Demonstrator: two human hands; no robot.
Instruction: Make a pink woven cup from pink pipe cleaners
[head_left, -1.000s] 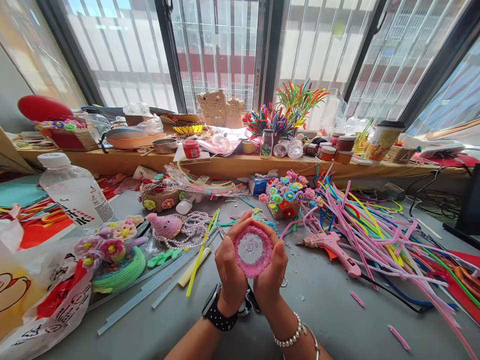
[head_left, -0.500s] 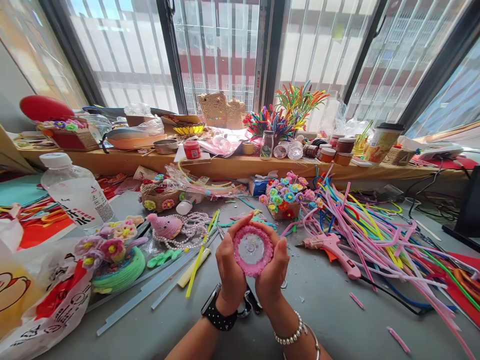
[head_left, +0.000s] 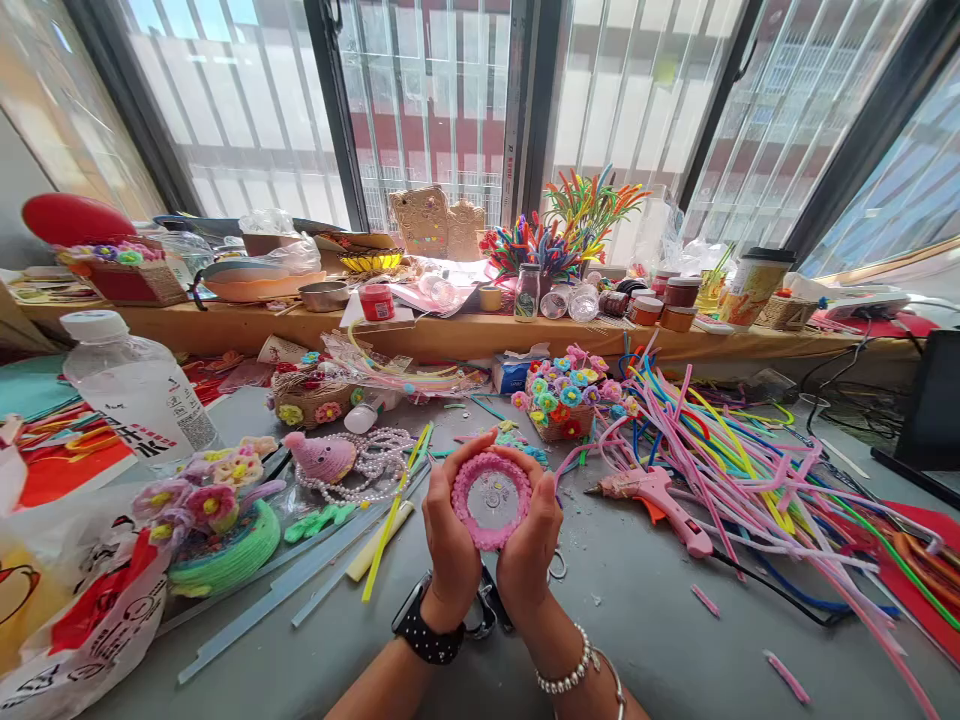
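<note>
Both my hands cup a round clear disc ringed with pink pipe cleaner [head_left: 492,497], held upright above the grey table [head_left: 645,620]. My left hand [head_left: 448,540], with a black watch on the wrist, wraps the disc's left side. My right hand [head_left: 531,545], with a pearl bracelet, wraps its right side. Thumbs and fingertips press around the pink rim. Scissors [head_left: 487,605] lie partly hidden under my wrists.
A pink glue gun [head_left: 660,495] lies right of my hands, beside a heap of coloured pipe cleaners [head_left: 757,460]. Left are glue sticks [head_left: 300,580], a pearl string [head_left: 375,455], a pink knitted toy [head_left: 322,455], a green flower basket [head_left: 217,540] and a water bottle [head_left: 135,385]. The cluttered sill [head_left: 465,325] runs behind.
The view has shifted slightly, so hands and disc sit a little left and higher. My hands keep the same grip on the pink-rimmed disc, which has turned slightly.
</note>
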